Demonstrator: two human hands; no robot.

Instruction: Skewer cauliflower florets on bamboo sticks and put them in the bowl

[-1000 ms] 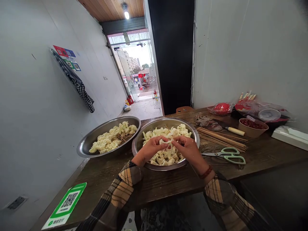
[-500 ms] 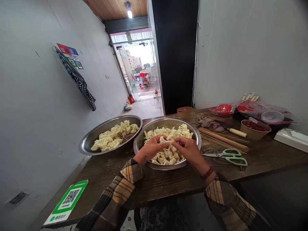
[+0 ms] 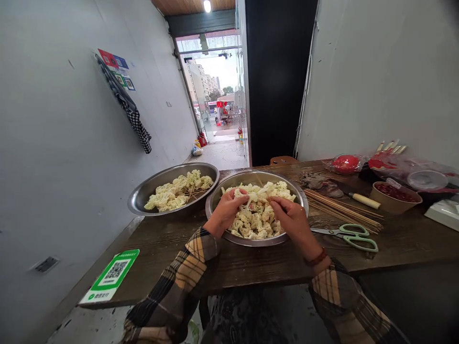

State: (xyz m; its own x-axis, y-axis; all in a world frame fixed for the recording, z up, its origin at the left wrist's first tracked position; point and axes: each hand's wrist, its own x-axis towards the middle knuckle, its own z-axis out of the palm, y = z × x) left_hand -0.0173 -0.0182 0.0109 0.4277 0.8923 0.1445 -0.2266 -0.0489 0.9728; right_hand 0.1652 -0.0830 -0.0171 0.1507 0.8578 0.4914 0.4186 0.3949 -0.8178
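My left hand (image 3: 226,210) is closed on a pale cauliflower floret (image 3: 247,196), pinched between thumb and fingers above a steel bowl (image 3: 263,242). Just to its right, my right hand (image 3: 292,219) has thumb and fingertips pressed together. What they pinch is too small to make out, and pale cauliflower lies right by the fingertips. Beneath both hands the bowl is full of loose cauliflower florets (image 3: 256,224). A thin stick (image 3: 258,179) shows near its far side.
At left, a second steel bowl (image 3: 138,200) holds cauliflower with skewers. To the right lie bamboo skewers (image 3: 340,209), green-handled scissors (image 3: 353,234), a knife (image 3: 365,200) and a tub of dark red contents (image 3: 396,193). A QR-code card (image 3: 111,277) lies at the front left.
My hands have drawn apart: both were on the floret, and now the right fingertips sit away from it. The whole view has shifted, with things appearing farther right and slightly higher.
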